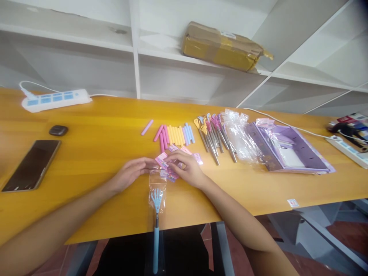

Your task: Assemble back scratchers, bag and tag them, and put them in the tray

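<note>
A blue back scratcher (156,201) with a hand-shaped head lies inside a clear plastic bag (152,180), its handle reaching past the table's front edge. At the bag's upper end is my left hand (130,174), its fingers closed at the bag's mouth. My right hand (186,168) pinches a small pink printed card (161,160) just above that mouth. More printed cards (171,176) lie under and around my right hand, partly hidden by it.
Behind my hands lie pink, yellow and blue tubes (175,135). To the right are several back scratchers (215,134), a heap of clear bags (238,136) and a purple box (309,168). A phone (31,165), a black case (58,130) and a power strip (56,100) are left.
</note>
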The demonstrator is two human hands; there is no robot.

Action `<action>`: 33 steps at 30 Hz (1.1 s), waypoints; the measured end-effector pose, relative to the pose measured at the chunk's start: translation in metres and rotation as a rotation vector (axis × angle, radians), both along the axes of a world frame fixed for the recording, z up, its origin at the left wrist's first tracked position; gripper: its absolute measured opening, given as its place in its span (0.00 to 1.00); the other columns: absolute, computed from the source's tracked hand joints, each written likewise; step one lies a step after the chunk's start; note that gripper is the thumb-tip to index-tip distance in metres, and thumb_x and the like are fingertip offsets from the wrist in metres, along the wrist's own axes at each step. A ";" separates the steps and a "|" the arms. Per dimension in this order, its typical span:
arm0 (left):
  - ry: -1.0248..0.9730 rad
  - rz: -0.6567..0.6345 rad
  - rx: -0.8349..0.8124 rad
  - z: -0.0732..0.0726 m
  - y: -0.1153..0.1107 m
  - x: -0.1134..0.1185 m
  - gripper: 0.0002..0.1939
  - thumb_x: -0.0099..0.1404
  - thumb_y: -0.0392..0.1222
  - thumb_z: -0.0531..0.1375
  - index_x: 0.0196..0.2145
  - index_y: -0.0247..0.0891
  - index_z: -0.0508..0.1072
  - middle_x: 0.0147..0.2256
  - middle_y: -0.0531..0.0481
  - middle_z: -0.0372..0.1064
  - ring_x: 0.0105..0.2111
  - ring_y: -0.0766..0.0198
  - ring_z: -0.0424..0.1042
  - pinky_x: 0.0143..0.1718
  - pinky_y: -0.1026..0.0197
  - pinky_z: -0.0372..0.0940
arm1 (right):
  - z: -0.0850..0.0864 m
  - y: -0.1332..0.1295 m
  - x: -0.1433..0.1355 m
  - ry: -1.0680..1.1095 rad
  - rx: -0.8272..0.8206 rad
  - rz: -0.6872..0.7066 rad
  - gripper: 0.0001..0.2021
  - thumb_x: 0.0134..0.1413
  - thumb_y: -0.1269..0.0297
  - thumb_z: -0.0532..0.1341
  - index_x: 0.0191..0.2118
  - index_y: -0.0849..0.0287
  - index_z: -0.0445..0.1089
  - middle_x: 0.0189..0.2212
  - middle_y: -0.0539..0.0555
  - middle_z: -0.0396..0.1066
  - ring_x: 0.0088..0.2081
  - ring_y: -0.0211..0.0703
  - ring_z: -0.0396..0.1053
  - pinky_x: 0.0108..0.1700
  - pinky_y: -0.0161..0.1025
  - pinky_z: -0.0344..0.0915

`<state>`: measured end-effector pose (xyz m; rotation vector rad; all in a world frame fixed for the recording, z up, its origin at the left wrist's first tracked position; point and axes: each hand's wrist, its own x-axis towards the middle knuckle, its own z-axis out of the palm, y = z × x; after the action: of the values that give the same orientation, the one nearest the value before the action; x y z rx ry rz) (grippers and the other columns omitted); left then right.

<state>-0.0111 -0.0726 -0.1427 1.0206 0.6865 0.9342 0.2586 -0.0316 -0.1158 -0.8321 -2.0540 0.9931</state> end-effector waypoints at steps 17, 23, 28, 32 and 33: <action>-0.130 0.007 -0.104 -0.007 0.006 -0.003 0.20 0.72 0.46 0.62 0.55 0.31 0.83 0.55 0.33 0.80 0.56 0.46 0.78 0.59 0.49 0.68 | -0.010 -0.001 0.000 -0.032 0.039 0.014 0.04 0.70 0.63 0.63 0.46 0.56 0.70 0.30 0.48 0.71 0.28 0.36 0.68 0.31 0.34 0.67; -0.155 -0.018 -0.103 -0.007 0.007 -0.005 0.22 0.72 0.47 0.60 0.55 0.31 0.83 0.57 0.32 0.79 0.58 0.43 0.76 0.61 0.46 0.66 | -0.009 -0.001 0.000 -0.033 0.007 0.016 0.04 0.71 0.63 0.62 0.46 0.56 0.68 0.28 0.47 0.70 0.27 0.37 0.68 0.31 0.35 0.65; -0.173 -0.019 -0.110 -0.008 0.008 -0.005 0.22 0.72 0.47 0.60 0.55 0.32 0.83 0.57 0.33 0.79 0.58 0.42 0.76 0.61 0.45 0.66 | -0.009 -0.002 -0.001 -0.013 0.012 -0.002 0.04 0.70 0.64 0.63 0.45 0.56 0.68 0.27 0.46 0.69 0.26 0.35 0.67 0.30 0.34 0.64; -0.203 -0.028 -0.107 -0.004 0.008 -0.004 0.22 0.71 0.46 0.60 0.54 0.31 0.83 0.57 0.33 0.79 0.57 0.42 0.77 0.60 0.44 0.67 | -0.008 -0.002 -0.001 -0.012 0.002 -0.018 0.05 0.70 0.62 0.63 0.45 0.56 0.68 0.27 0.46 0.70 0.26 0.36 0.67 0.30 0.34 0.64; -0.209 -0.031 -0.109 -0.003 0.008 -0.004 0.22 0.71 0.46 0.60 0.55 0.31 0.83 0.57 0.33 0.79 0.57 0.42 0.77 0.60 0.44 0.67 | -0.008 -0.003 -0.001 -0.014 -0.002 -0.018 0.05 0.70 0.62 0.63 0.45 0.56 0.67 0.27 0.46 0.70 0.26 0.36 0.68 0.30 0.34 0.64</action>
<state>-0.0151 -0.0649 -0.1457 0.8218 0.5396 0.9506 0.2573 -0.0342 -0.1237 -0.8599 -2.0543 0.9827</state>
